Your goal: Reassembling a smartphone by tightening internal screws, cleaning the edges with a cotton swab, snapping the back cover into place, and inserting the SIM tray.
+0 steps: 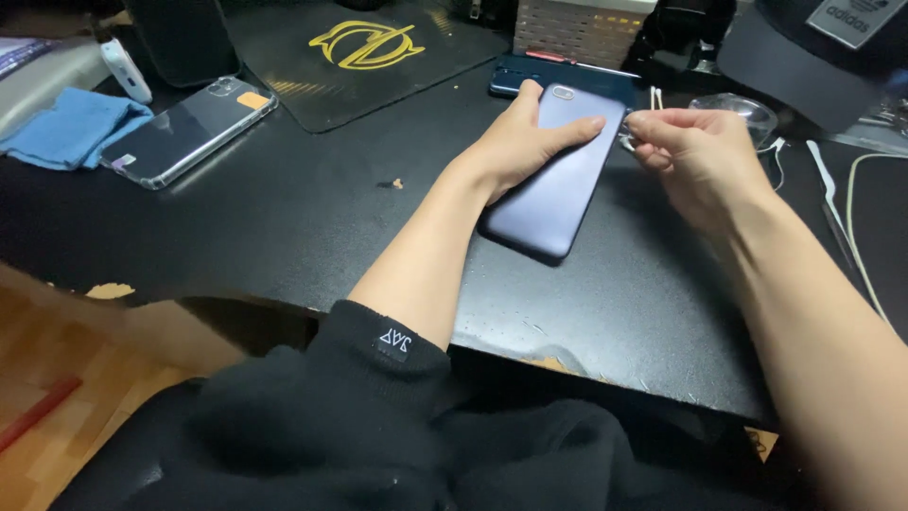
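A dark blue phone [558, 185] lies face down on the black desk [312, 218], its camera end pointing away from me. My left hand [520, 142] grips its far end, thumb on the left edge and fingers across the back. My right hand [690, 151] hovers just right of the phone's top edge, fingertips pinched on a small white thing [628, 142] that looks like a cable plug or small tool, close to the phone's side.
A second phone in a clear case [184, 132] lies at the left beside a blue cloth [66, 123]. A black mat with a yellow logo [364, 47] sits at the back. Another dark phone [515, 76], white cables [856, 199] and a clear lid [738, 109] lie at the right.
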